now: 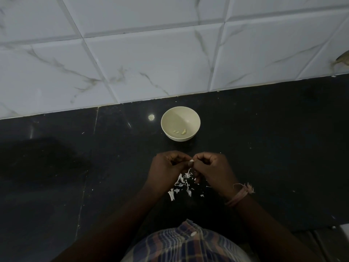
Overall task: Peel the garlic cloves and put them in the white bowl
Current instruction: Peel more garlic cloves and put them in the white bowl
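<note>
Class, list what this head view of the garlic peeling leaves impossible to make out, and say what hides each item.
- Garlic clove: only a pale tip shows between left hand and right hand; curled fingers hide the rest.
- Pieces in white bowl: too small to count.
- Object at right edge: cut off, unidentifiable.

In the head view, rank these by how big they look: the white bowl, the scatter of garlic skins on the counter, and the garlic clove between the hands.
1. Scatter of garlic skins, though the hands hide part of it and it looks close to the bowl
2. White bowl
3. Garlic clove, only a small tip showing
</note>
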Available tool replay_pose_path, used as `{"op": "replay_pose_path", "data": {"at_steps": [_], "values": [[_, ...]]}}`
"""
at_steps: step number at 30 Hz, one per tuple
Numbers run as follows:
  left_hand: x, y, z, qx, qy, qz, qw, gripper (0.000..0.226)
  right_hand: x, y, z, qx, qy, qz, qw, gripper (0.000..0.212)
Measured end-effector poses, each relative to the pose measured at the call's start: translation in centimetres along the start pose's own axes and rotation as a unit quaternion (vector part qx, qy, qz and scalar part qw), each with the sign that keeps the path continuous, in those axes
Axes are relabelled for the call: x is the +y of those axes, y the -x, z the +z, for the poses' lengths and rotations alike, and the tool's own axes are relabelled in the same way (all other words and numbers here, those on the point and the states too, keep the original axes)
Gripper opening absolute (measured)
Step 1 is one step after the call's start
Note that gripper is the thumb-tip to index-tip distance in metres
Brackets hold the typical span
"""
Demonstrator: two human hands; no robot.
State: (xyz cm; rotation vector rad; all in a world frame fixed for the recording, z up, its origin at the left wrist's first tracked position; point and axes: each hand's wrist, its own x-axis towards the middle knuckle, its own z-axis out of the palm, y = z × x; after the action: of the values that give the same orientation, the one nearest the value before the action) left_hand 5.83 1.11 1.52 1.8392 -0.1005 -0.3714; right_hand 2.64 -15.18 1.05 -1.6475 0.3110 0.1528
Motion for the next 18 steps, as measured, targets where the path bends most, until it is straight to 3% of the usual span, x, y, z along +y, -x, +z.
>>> {"op": "replay_pose_path", "data": {"at_steps": [12,18], "values": [[0.19,-0.46,0.30,-0.017,0.085,-0.065,0.994,0.008,0.54,-0.20,0.25,0.007,0.005,0.006,1.000,0.020],[-0.52,-0.26,0.05,-0.041,0.175,-0.096,0.979,0.011,0.51,-0.14,-0.08,-0.025,-0.105,0.050,0.993,0.013]]}}
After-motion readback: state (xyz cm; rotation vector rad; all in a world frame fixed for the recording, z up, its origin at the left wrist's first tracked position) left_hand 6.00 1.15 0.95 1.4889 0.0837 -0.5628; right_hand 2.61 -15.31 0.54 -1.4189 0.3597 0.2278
